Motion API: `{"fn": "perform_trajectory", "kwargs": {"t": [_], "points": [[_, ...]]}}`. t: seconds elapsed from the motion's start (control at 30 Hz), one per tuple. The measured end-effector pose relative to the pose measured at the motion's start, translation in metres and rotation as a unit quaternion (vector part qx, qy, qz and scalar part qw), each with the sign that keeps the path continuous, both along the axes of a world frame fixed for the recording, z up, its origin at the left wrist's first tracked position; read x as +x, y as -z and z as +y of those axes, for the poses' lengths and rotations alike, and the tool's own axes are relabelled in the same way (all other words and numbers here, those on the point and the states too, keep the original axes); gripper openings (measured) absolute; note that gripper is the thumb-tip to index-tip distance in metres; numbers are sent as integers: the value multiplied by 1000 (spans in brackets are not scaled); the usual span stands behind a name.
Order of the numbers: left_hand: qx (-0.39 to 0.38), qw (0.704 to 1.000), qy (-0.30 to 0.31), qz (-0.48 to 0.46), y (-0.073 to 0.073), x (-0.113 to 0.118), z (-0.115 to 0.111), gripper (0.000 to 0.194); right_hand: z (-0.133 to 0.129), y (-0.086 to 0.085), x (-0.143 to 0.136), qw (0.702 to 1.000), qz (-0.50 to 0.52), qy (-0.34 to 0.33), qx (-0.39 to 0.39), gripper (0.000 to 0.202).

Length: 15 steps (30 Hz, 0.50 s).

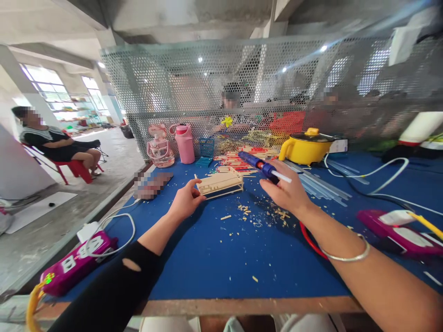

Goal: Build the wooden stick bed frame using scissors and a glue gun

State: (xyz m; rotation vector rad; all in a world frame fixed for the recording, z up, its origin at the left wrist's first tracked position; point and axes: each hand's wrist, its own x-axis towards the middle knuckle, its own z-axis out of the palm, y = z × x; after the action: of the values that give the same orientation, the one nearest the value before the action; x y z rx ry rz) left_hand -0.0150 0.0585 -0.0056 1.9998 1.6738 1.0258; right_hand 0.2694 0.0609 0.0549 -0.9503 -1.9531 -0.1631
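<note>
My left hand (187, 199) pinches the left end of a small pale wooden stick model (221, 183), a low frame with a flat slatted top. My right hand (285, 186) is wrapped round a blue hot glue gun (258, 164), whose nozzle points up and left, above and behind the model's right end. A white glue stick (281, 176) juts from the back of the gun. Behind the model lies a pile of red and pale wooden sticks (233, 160). Short cut stick pieces (245, 210) are scattered on the blue table (207, 258) in front.
A pink bottle (185, 145), a clear pink jug (161, 150) and a yellow pot (308, 150) stand at the back before a perforated metal screen (194, 83). Clear glue sticks (320, 183) lie right. Purple power strips (79, 263) with cables flank both sides. A person sits at left.
</note>
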Motion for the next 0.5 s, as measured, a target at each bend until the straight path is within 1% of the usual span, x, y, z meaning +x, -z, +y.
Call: {"fn": "perform_trajectory", "kwargs": {"t": [0.07, 0.1, 0.13, 0.2, 0.27, 0.33, 0.43, 0.5], "points": [[0, 1000, -1, 9, 2, 0, 1, 51, 6, -7, 19, 998, -46, 10, 29, 38], [1, 1000, -1, 13, 3, 0, 2, 51, 9, -10, 31, 996, -75, 30, 33, 41], [2, 1000, -1, 17, 4, 0, 2, 52, 13, -12, 44, 992, -107, 64, 29, 44], [2, 1000, -1, 25, 6, 1, 3, 51, 20, -12, 70, 973, -173, 153, 0, 48], [2, 999, -4, 31, 7, 2, 3, 51, 27, -4, 91, 945, -227, 229, -55, 49], [3, 999, -7, 39, 7, 4, 2, 50, 33, 10, 104, 925, -254, 263, -101, 47], [8, 999, -9, 50, 7, 6, 0, 49, 41, 32, 107, 909, -272, 273, -157, 38], [9, 998, -5, 55, 7, 6, -1, 51, 43, 38, 103, 901, -278, 273, -192, 34]]}}
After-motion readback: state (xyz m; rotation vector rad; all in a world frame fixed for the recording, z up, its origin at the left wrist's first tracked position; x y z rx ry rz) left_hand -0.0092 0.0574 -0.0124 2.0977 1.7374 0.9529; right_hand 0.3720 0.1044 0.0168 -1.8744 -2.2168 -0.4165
